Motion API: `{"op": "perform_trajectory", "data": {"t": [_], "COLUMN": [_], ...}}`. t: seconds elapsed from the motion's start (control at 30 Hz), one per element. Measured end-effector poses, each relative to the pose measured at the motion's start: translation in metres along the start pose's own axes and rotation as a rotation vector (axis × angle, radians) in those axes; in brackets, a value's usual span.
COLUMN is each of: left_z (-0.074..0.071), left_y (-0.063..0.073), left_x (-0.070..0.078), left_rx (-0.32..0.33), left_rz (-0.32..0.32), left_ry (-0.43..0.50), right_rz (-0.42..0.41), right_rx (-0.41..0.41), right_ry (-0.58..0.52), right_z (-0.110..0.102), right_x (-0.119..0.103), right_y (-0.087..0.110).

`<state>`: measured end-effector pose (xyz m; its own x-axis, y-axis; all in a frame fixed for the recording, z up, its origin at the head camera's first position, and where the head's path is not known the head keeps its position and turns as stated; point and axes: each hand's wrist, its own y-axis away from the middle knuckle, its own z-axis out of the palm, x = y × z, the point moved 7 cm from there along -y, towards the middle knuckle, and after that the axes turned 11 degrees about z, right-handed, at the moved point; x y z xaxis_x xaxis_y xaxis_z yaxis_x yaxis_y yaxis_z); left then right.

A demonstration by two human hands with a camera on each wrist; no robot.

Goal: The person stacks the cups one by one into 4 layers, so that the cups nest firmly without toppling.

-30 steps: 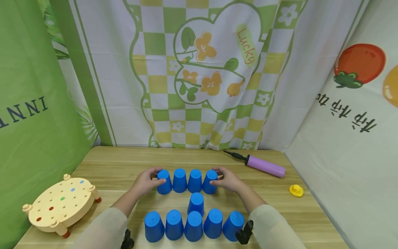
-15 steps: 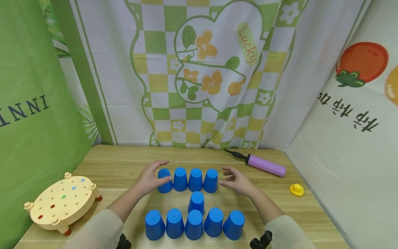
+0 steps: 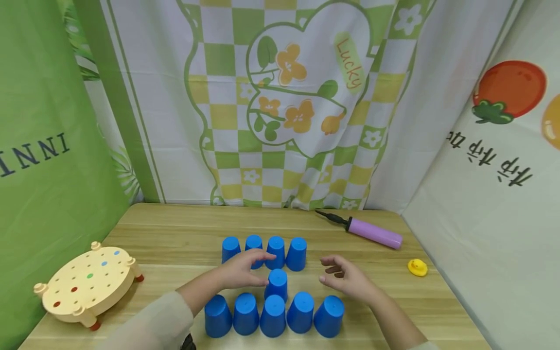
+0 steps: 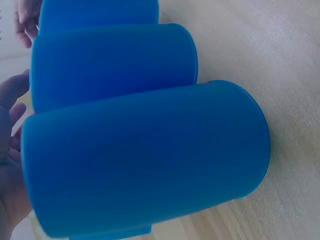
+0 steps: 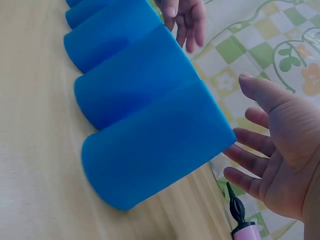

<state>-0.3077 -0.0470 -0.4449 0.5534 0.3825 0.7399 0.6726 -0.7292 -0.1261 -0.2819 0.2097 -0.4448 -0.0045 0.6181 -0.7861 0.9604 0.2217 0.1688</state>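
Upside-down blue cups stand in two rows: several in a back row [image 3: 298, 254] and several in a front row [image 3: 329, 316]. A single blue cup [image 3: 277, 284] stands between them, just behind the front row's middle cup. My left hand [image 3: 240, 270] reaches over from the left with thumb and fingers apart, thumb tip at the single cup's left side; whether it touches cannot be told. To the right of that cup, my right hand [image 3: 347, 279] hovers with loosely bent fingers, holding nothing. In the right wrist view, cups [image 5: 160, 145] stand beside the right hand [image 5: 285, 150].
At the back right of the wooden table [image 3: 175, 223] lies a purple hand pump [image 3: 374, 232] with a black nozzle. A small yellow rubber duck [image 3: 417, 267] sits near the right edge. On the left stands a round cream-coloured pegged board [image 3: 87, 284] with short legs.
Both hands have let go of the back row's end cups. My left hand has moved right and nearer to the single cup; my right hand has drawn away rightward and nearer. The cups stay put.
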Motion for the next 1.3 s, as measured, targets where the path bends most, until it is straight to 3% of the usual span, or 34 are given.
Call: {"op": "perform_trajectory", "data": {"t": [0.2, 0.37, 0.77, 1.0, 1.13, 1.3], "left_z": [0.013, 0.019, 0.021, 0.004, -0.015, -0.047], "left_y": [-0.007, -0.011, -0.014, -0.007, -0.001, 0.007], "left_x": [-0.005, -0.005, -0.008, -0.004, -0.003, -0.005], "left_rx": [-0.052, -0.077, -0.07, 0.046, 0.159, 0.321], "left_rz": [-0.042, -0.034, -0.075, -0.049, -0.012, -0.026], "left_ry": [-0.018, -0.062, -0.035, 0.043, 0.09, 0.111], "right_rz": [-0.041, -0.023, 0.037, 0.055, 0.056, 0.058], "right_rx": [-0.06, -0.094, -0.218, -0.223, -0.218, -0.211], "right_ry": [0.013, 0.023, -0.017, -0.043, -0.052, -0.062], "right_z": [0.003, 0.002, 0.014, 0.017, 0.018, 0.018], "right_x": [0.006, 0.011, 0.03, 0.034, 0.036, 0.038], "right_y": [0.022, 0.035, 0.046, 0.046, 0.046, 0.048]}}
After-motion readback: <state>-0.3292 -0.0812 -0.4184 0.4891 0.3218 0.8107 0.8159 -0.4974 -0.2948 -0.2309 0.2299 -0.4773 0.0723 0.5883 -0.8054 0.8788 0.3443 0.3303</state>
